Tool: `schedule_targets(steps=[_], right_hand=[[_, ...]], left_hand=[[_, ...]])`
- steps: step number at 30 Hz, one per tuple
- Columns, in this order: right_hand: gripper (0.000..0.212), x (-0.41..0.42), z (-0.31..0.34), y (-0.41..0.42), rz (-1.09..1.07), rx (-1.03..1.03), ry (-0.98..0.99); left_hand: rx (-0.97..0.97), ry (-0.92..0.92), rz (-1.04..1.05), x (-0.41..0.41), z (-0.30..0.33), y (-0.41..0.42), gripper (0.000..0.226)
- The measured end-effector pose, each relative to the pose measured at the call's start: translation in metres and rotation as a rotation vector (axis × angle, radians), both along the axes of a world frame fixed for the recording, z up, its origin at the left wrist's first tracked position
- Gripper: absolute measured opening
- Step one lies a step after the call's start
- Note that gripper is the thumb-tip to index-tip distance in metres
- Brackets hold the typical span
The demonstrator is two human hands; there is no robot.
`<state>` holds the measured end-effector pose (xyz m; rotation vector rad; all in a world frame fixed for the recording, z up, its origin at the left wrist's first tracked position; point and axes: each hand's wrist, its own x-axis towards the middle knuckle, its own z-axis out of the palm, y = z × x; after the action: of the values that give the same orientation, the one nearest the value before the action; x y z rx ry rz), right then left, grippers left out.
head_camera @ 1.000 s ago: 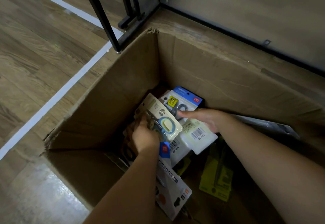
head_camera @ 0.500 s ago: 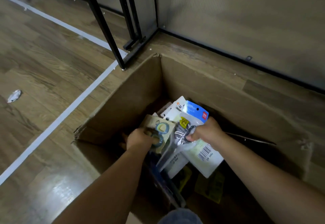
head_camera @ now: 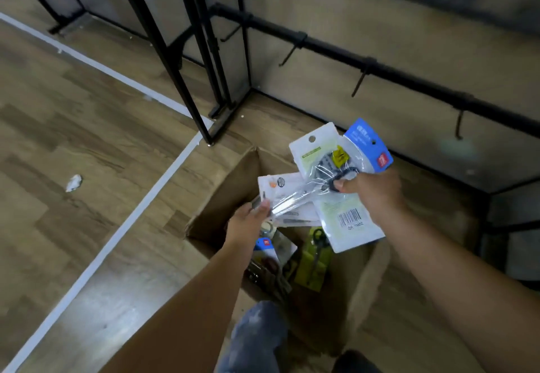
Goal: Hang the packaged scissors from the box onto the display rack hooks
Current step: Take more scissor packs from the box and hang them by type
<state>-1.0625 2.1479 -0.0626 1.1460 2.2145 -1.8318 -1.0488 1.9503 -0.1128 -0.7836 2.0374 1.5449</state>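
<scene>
Gripping a fanned bundle of packaged scissors point(head_camera: 336, 185) above the open cardboard box point(head_camera: 222, 197), the right hand point(head_camera: 372, 191) has its thumb and fingers clamped on the packs near their middle. The bundle includes a white pack with a barcode label point(head_camera: 349, 216) at its lower end and a blue-topped pack point(head_camera: 369, 146) behind it, both with their hanging holes pointing up and away from the person. The left hand point(head_camera: 248, 222) reaches in from below, its fingers nearly straight and close together, the tips touching the lower left end of the bundle where the clear plastic catches the light; whether they pinch it I cannot tell. More packs lie inside the box beneath the hands, among them a yellow-green pack point(head_camera: 314, 261) and another with a blue tab point(head_camera: 266, 245). Behind the box, a black rail point(head_camera: 409, 78) runs along the pale wall panel and carries several bare hooks point(head_camera: 359, 80), well apart from the held packs. A scrap of white paper point(head_camera: 73, 182) lies on the wooden floor point(head_camera: 73, 124) to the left, beyond a white floor line point(head_camera: 131, 217).
</scene>
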Motion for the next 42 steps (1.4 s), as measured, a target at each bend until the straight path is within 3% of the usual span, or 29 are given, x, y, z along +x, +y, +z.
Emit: schedule_targets(steps=[3,7,10,14,18,20,25,29,32,35,42], right_hand=[[0.029,0.009,0.099,-0.004,-0.014,-0.073,0.058],[0.031,0.026,0.244,-0.012,-0.036,-0.143,0.231],[0.040,0.040,0.349,-0.025,-0.049,-0.175,0.420],[0.040,0.059,0.454,-0.043,-0.040,-0.241,0.608],[0.036,0.068,0.526,-0.065,-0.043,-0.293,0.751],[0.033,0.068,0.552,-0.077,-0.054,-0.312,0.813],[0.023,0.054,0.590,-0.100,-0.137,-0.338,0.893],[0.016,0.036,0.602,-0.118,-0.222,-0.230,0.853],[0.011,0.020,0.602,-0.126,-0.264,-0.255,0.849],[0.021,0.007,0.598,-0.131,-0.303,-0.373,0.790],[0.023,-0.011,0.582,-0.108,-0.333,-0.537,0.844]], left_hand=[[0.158,0.003,0.011,0.003,0.093,0.002,0.045],[0.491,-0.005,0.221,0.010,0.235,0.000,0.071],[0.676,0.113,0.336,0.022,0.337,0.002,0.034],[0.991,0.173,0.318,0.033,0.446,0.003,0.081],[1.074,0.349,0.218,0.042,0.531,0.003,0.046],[1.088,0.404,0.109,0.043,0.561,0.000,0.050],[1.214,0.579,-0.091,0.028,0.608,-0.007,0.068],[1.179,0.624,-0.165,0.010,0.628,-0.018,0.075],[1.086,0.599,-0.245,-0.009,0.630,-0.033,0.059],[1.011,0.491,-0.343,-0.032,0.615,-0.049,0.055],[0.981,0.565,-0.129,-0.068,0.566,-0.094,0.066]])
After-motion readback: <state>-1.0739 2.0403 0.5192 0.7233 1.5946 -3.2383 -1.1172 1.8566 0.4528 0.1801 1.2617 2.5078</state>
